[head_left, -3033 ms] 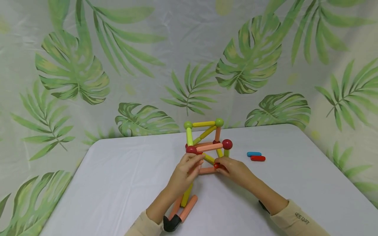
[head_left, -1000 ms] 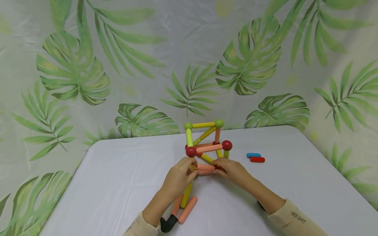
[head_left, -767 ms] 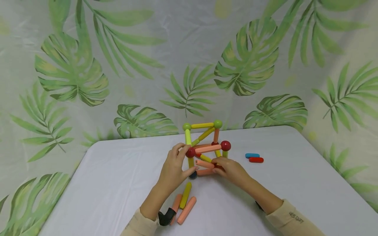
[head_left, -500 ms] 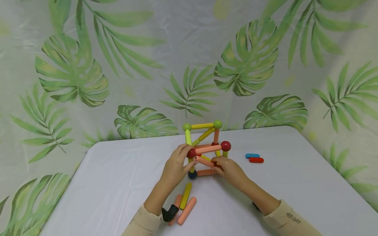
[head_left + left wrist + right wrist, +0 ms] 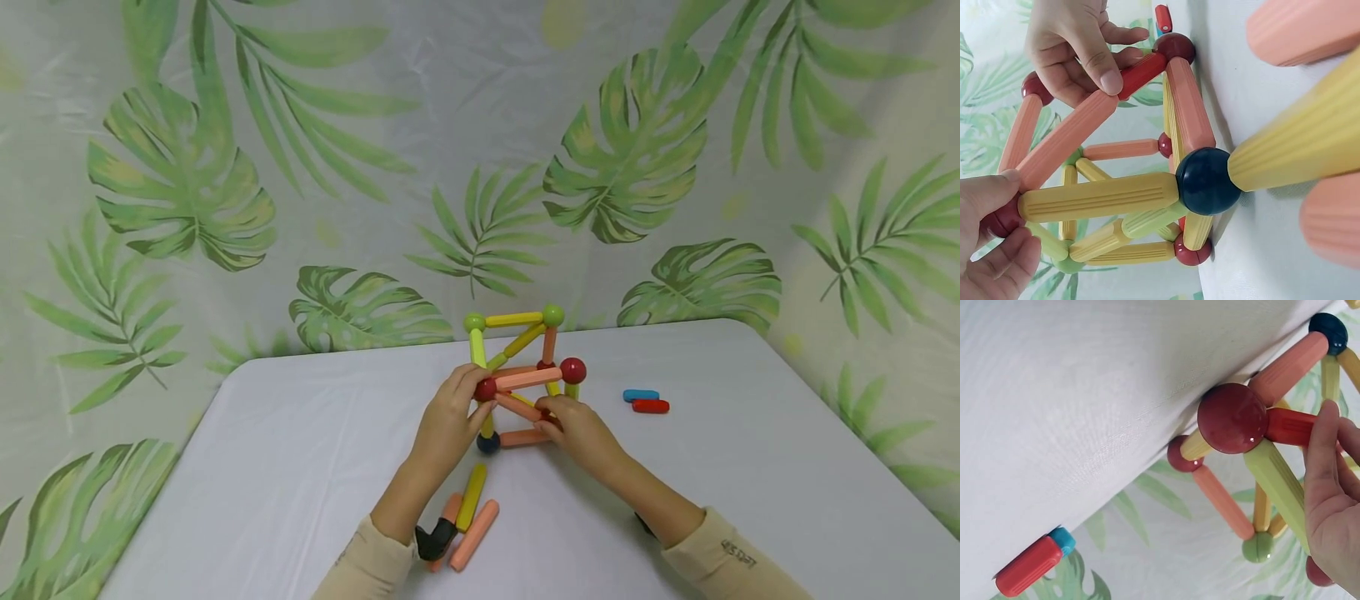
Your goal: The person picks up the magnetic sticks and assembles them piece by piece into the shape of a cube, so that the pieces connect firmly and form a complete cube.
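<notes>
A frame of magnetic sticks and balls stands mid-table. My left hand (image 5: 442,421) grips a dark red ball (image 5: 1002,217) at its upper left front corner, thumb against the end of a salmon stick (image 5: 1069,139). That stick slants down to a short red stick (image 5: 1141,75), the two lying end to end. Around their joint pinch the fingers of my right hand (image 5: 585,429). The red stick's other end touches a lower red ball (image 5: 1232,419). A dark blue ball (image 5: 488,442) forms the lower left front corner, with a yellow stick (image 5: 1100,197) between it and the gripped ball.
Loose on the table near my left wrist lie a yellow stick (image 5: 472,498) and salmon sticks (image 5: 475,536). Right of the frame are a blue stick (image 5: 641,395) and a red stick (image 5: 651,407), side by side. A leaf-printed cloth (image 5: 360,200) hangs behind the table.
My left hand has moved up from the lower front to the red corner ball. The salmon stick's left end has risen to that ball. My right hand has stayed nearly in place.
</notes>
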